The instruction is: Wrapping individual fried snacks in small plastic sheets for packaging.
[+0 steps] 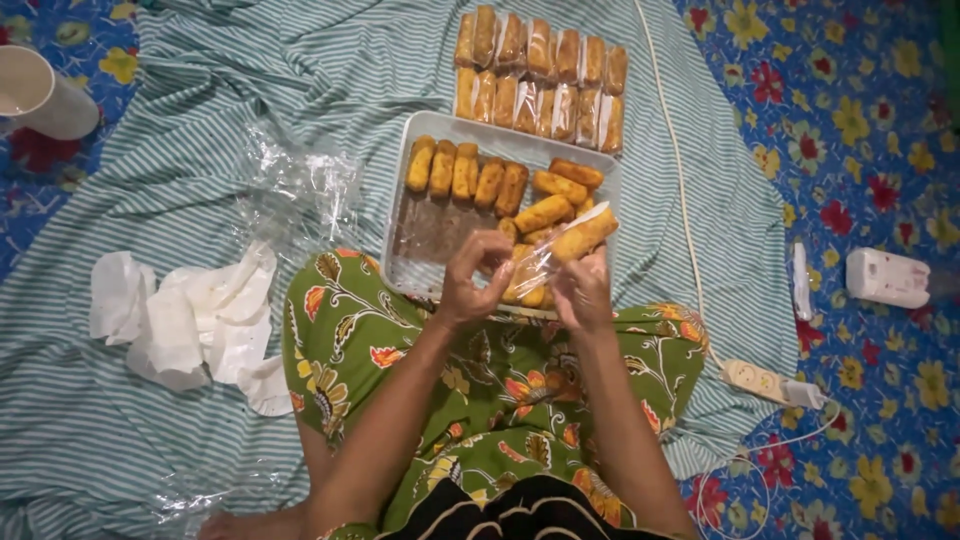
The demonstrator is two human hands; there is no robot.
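My left hand (472,278) and my right hand (583,290) together hold a clear plastic sleeve (545,255) with one golden fried roll (585,234) inside it, just above my green flowered lap. Left fingers pinch the sleeve's open end; right fingers grip near the roll. Behind the hands stands a white rectangular tray (402,205) with several unwrapped fried rolls (465,170). Beyond the tray lie two rows of wrapped rolls (540,75) on the striped cloth.
A pile of clear plastic sleeves (300,190) and crumpled white paper (195,320) lie to the left. A white cup (40,95) sits far left. On the right lie a power strip (760,380) with cord, a white box device (888,277) and a white tube (801,280).
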